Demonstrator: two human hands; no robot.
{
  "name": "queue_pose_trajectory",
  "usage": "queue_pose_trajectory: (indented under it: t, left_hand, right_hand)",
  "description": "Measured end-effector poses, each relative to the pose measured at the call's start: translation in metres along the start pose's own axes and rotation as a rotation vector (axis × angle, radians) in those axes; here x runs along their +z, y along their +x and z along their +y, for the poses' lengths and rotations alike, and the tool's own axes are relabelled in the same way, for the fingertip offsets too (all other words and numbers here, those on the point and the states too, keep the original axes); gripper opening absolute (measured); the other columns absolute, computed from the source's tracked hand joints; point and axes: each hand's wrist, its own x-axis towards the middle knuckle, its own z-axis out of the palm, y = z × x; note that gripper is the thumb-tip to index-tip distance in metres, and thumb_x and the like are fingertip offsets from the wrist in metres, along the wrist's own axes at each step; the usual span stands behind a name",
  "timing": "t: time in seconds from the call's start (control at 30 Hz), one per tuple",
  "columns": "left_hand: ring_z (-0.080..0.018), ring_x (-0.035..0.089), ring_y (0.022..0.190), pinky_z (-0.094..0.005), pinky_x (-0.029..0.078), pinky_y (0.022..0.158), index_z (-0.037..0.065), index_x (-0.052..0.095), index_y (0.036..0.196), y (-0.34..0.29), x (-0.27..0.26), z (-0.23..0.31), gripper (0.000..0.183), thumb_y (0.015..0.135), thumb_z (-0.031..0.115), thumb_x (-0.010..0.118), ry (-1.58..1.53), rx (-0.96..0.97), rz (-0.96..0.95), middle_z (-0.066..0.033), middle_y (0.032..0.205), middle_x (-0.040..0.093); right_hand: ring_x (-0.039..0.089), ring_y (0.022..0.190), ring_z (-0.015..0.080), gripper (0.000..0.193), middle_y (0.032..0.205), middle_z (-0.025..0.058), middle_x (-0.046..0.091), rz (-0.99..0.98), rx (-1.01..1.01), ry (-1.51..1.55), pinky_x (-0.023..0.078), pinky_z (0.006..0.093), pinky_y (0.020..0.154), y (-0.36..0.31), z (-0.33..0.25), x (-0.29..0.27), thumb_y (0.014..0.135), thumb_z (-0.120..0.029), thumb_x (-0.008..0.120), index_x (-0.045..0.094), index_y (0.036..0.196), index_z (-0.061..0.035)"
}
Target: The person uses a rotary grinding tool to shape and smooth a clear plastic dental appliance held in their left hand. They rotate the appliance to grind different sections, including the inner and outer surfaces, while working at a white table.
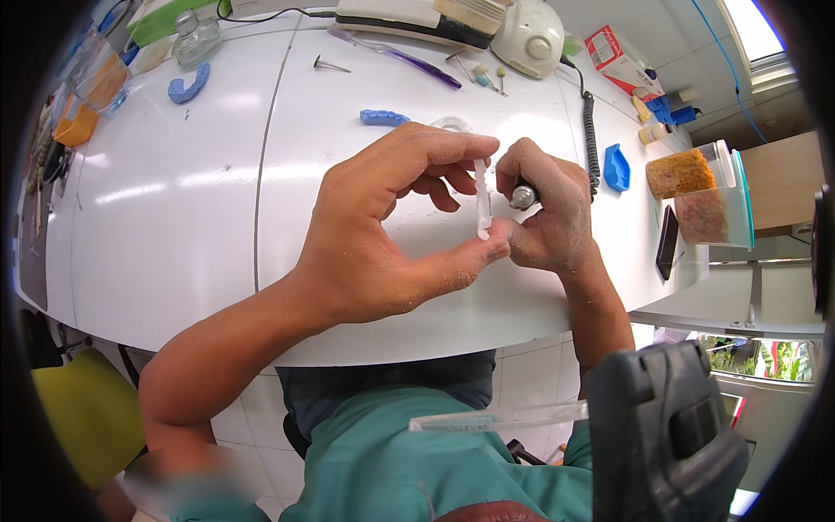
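My left hand pinches a white, bumpy dental arch piece by its two ends, thumb below and forefinger above. My right hand is closed around a rotary handpiece; its silver nose points left, close beside the piece. Whether its bit touches the piece I cannot tell. Whitish dust covers my right fingers and left thumb. Just beyond my left fingers lies a blue dental arch mould. Partly hidden behind them, a clear round object rests on the white table.
A white motor unit stands at the back, and a dark coiled cord runs down from it. Several small burs and a purple toothbrush lie nearby. Right: a blue tray and plastic tubs. Far left: a glass bottle.
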Motion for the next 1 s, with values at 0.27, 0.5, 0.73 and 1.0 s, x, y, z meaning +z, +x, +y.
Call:
queue_pose_trajectory:
  t: [0.27,0.5,0.73,1.0]
  left_hand:
    - [-0.0165,0.062,0.112,-0.0313,0.055,0.102,-0.005,0.056,0.142,0.0000,0.0017,0.0012,0.067,0.080,-0.002,0.080,-0.135,-0.037,0.001,-0.0114,0.126,0.061]
    - [-0.0171,0.062,0.113,-0.0317,0.055,0.103,-0.006,0.055,0.142,0.0008,0.0017,0.0035,0.065,0.081,-0.003,0.077,-0.171,-0.064,-0.009,-0.0125,0.127,0.061]
    - [-0.0175,0.063,0.113,-0.0316,0.056,0.103,-0.006,0.055,0.142,0.0003,0.0016,0.0026,0.066,0.081,-0.002,0.079,-0.164,-0.059,-0.009,-0.0126,0.126,0.061]
    - [-0.0173,0.063,0.113,-0.0314,0.056,0.102,-0.005,0.056,0.142,0.0009,0.0014,0.0023,0.066,0.081,-0.002,0.079,-0.149,-0.044,-0.011,-0.0119,0.126,0.060]
  right_hand:
    - [0.053,0.051,0.0173,0.080,0.060,0.0026,0.054,-0.091,0.129,-0.022,0.041,0.0298,0.049,0.0005,-0.0005,-0.0036,0.070,-0.088,0.070,0.056,0.082,-0.0103]
    - [0.055,0.054,0.0176,0.082,0.062,0.0035,0.056,-0.115,0.191,-0.021,0.042,0.0308,0.051,0.0018,-0.0040,-0.0049,0.070,-0.090,0.068,0.057,0.084,-0.0103]
    - [0.057,0.054,0.0181,0.082,0.062,0.0036,0.057,-0.127,0.199,-0.028,0.042,0.0310,0.052,0.0016,-0.0048,-0.0047,0.070,-0.091,0.067,0.058,0.084,-0.0111]
    - [0.058,0.054,0.0189,0.081,0.062,0.0042,0.057,-0.131,0.199,-0.012,0.043,0.0316,0.051,0.0018,-0.0045,-0.0049,0.071,-0.091,0.067,0.058,0.083,-0.0110]
